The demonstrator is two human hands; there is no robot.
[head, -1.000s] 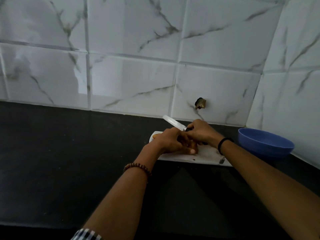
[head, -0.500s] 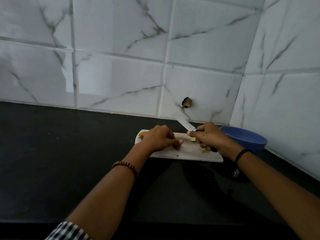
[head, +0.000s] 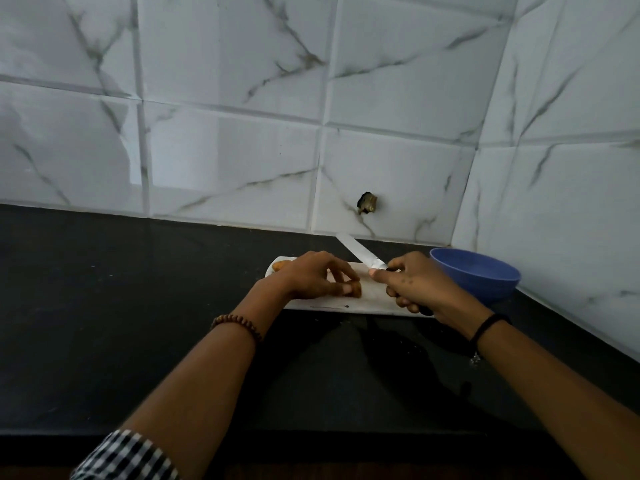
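Slicing step: the left hand (head: 311,277) pins what seems a carrot (head: 281,265) on the board (head: 375,299); the right hand (head: 417,287) has the knife (head: 360,252) in its grip, blade raised toward 11 o'clock. Next, lower it onto the carrot's 3 o'clock end

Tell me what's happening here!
Someone is chopping food on a white cutting board on a dark counter. The left hand holds down an orange vegetable, probably a carrot. The right hand grips a knife, its blade lifted off the food and pointing toward the tiled wall. A blue bowl waits beside the board.
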